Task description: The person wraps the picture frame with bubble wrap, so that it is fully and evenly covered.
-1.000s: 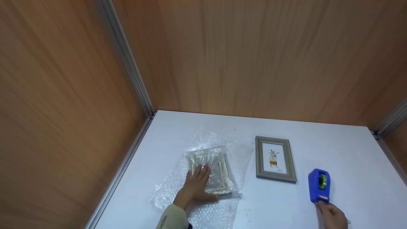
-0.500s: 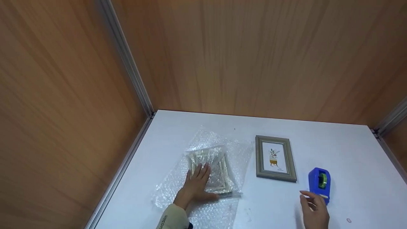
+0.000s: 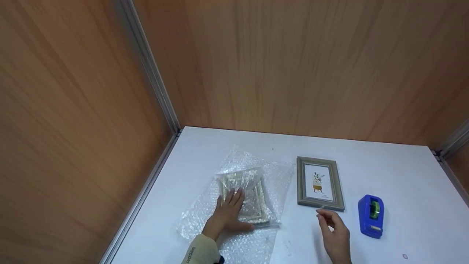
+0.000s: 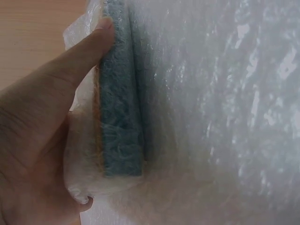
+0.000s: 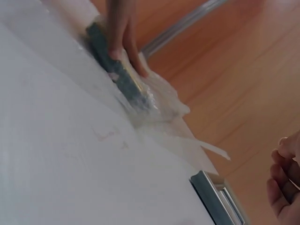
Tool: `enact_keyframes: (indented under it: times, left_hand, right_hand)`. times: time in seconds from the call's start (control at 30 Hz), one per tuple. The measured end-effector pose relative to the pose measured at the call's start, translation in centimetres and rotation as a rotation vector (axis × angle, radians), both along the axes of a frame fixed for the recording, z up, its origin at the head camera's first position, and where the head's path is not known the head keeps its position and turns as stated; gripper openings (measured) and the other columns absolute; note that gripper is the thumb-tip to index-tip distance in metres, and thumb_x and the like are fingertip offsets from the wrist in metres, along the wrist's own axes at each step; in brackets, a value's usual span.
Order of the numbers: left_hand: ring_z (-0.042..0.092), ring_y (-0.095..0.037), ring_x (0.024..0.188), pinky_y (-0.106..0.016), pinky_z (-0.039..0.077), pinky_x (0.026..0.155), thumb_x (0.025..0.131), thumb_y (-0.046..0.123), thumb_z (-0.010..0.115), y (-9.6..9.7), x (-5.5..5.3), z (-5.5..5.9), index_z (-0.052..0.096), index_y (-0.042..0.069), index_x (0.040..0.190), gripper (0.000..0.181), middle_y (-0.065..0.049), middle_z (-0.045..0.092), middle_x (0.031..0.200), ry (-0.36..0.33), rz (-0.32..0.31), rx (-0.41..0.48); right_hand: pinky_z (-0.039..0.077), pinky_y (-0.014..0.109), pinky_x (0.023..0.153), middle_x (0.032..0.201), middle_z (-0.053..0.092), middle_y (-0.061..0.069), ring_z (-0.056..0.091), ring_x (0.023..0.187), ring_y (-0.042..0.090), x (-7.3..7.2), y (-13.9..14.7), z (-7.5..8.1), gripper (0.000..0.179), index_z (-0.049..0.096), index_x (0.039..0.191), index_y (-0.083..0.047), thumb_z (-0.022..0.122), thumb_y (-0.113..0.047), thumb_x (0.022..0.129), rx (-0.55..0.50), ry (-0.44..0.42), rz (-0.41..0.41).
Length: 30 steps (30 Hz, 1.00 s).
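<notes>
My left hand (image 3: 228, 215) lies spread over a picture frame (image 3: 258, 200) folded in clear bubble wrap (image 3: 276, 178). Its thumb rests along the frame's near edge, where a blue-green side (image 4: 121, 112) shows through the wrap in the left wrist view. Thumb and forefinger of my right hand (image 3: 336, 234) pinch a small piece of clear tape (image 3: 321, 208), faint at the fingertips. That hand is raised just in front of an unwrapped grey-green picture frame (image 3: 301, 181), which holds a drawing of a potted plant. In the right wrist view, my right hand's curled fingers (image 5: 277, 183) appear at the right edge.
A blue tape dispenser (image 3: 364, 216) with a green roll stands to the right of my right hand. A small ring-like bit (image 3: 405, 256) lies near the front right of the white table (image 3: 399, 172). Wooden panels (image 3: 285, 73) rise behind and at the sides.
My right hand has left the front of the tape dispenser and moved left, to before the unwrapped frame, with the piece of tape. The left hand stays on the wrapped frame.
</notes>
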<state>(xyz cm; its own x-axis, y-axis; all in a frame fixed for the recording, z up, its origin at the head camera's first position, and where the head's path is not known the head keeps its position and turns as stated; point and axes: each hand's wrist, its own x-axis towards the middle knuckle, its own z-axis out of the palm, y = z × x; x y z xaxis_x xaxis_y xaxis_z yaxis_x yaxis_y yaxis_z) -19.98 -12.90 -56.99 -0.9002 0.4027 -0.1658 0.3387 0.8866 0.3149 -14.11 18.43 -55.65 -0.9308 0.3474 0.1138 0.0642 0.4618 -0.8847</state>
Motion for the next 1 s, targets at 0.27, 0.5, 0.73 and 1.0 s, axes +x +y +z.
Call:
enact_keyframes:
  times: [0.27,0.5,0.73,1.0]
  left_hand:
    - [0.002,-0.031,0.14,-0.06,0.006,0.108,0.068,0.073,0.059,0.2,-0.1,0.0,0.011,0.01,0.148,0.113,-0.006,0.006,0.155,0.017,0.012,-0.009]
    - [0.003,-0.032,0.14,-0.06,0.007,0.107,0.067,0.073,0.06,0.3,-0.1,0.0,0.012,0.009,0.148,0.115,-0.007,0.007,0.155,0.014,0.014,-0.02]
    - [0.002,-0.031,0.14,-0.059,0.006,0.108,0.066,0.073,0.06,0.3,-0.1,0.2,0.011,0.01,0.148,0.115,-0.006,0.007,0.155,-0.001,0.033,-0.009]
    - [0.003,-0.031,0.14,-0.059,0.009,0.108,0.067,0.076,0.057,0.5,-0.2,-0.1,0.014,0.01,0.148,0.113,-0.006,0.008,0.155,0.009,0.029,-0.028]
  right_hand:
    - [0.049,0.024,0.071,0.097,0.063,0.003,0.058,0.082,0.013,-1.5,-3.1,-0.7,0.017,0.064,0.103,-0.017,0.059,-0.008,0.09,-0.047,0.027,0.204]
    - [0.049,0.023,0.071,0.096,0.062,0.007,0.058,0.082,0.013,-2.7,-5.9,-0.9,0.023,0.064,0.11,-0.017,0.06,-0.009,0.089,-0.085,0.023,0.386]
    - [0.052,0.029,0.079,0.099,0.06,0.017,0.06,0.093,0.03,-2.7,-9.5,1.3,0.046,0.045,0.133,-0.013,0.056,-0.002,0.09,-0.131,0.018,0.657]
    - [0.047,0.033,0.091,0.118,0.053,0.016,0.056,0.108,0.027,-4.6,-12.1,-1.5,0.055,0.035,0.14,-0.022,0.052,-0.003,0.091,-0.057,-0.003,0.783]
